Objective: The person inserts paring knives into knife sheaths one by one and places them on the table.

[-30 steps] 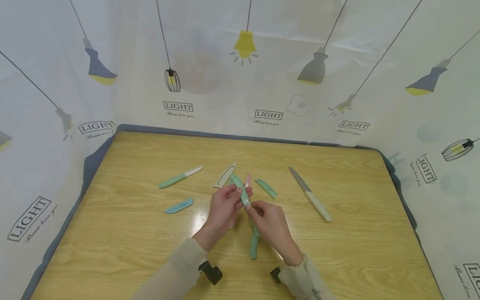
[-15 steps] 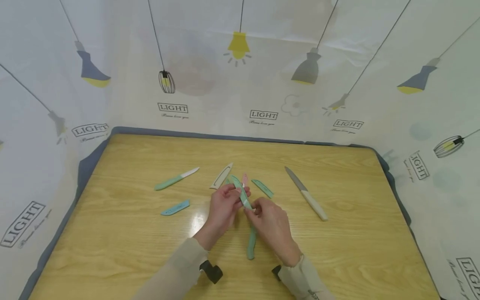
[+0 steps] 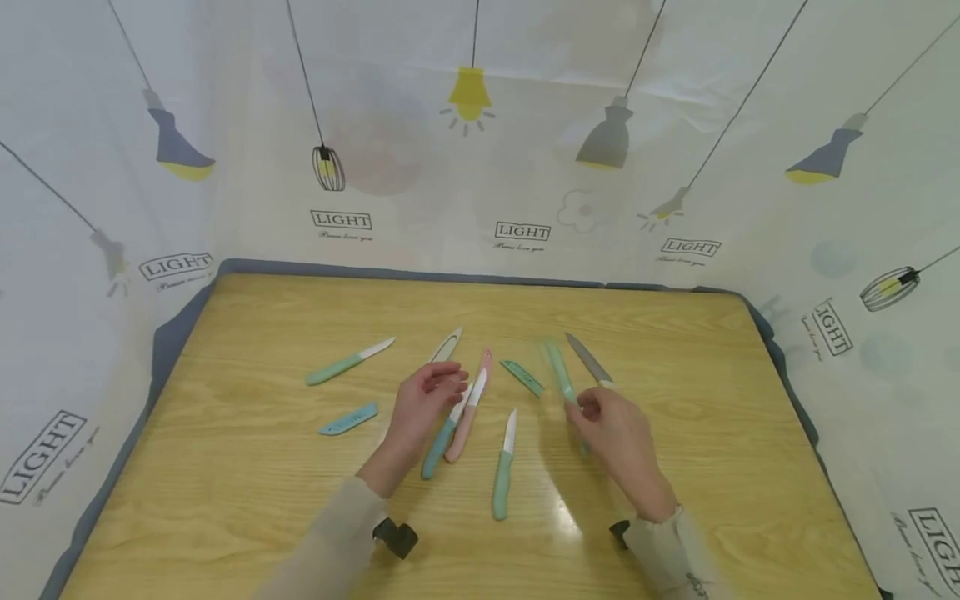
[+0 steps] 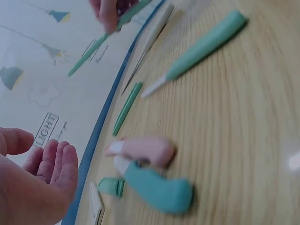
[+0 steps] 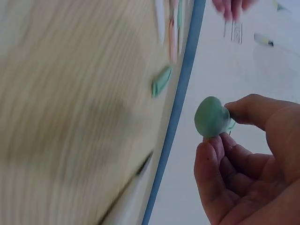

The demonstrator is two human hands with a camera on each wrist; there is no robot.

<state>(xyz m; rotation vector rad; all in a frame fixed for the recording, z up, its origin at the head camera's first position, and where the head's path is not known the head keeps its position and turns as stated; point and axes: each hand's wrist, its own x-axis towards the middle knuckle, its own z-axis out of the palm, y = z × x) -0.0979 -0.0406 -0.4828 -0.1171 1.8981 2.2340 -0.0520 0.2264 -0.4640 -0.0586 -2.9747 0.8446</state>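
My right hand (image 3: 618,442) grips a green knife (image 3: 558,371) above the table, with a green sheath over its blade; in the right wrist view its rounded handle end (image 5: 210,117) sits between thumb and fingers. My left hand (image 3: 416,408) holds nothing, fingers loosely bent, raised near a blue-handled knife (image 3: 438,450) and a pink knife (image 3: 463,433). These two lie side by side, the pink one's blade over a pink sheath (image 3: 487,357). Between the hands rests another green knife (image 3: 503,483), blade bare. A green sheath (image 3: 522,377) lies behind it.
A white-handled knife (image 3: 588,358) lies beyond my right hand, its handle mostly hidden. On the left are another green knife (image 3: 336,368) and a blue sheath (image 3: 348,419). A white sheath (image 3: 448,343) and a second green sheath (image 4: 111,186) lie near my left hand.
Both hands were together on the green sheathed knife. My left hand has let go and drawn left; my right hand has carried the knife right, uncovering the blue, pink and green knives.
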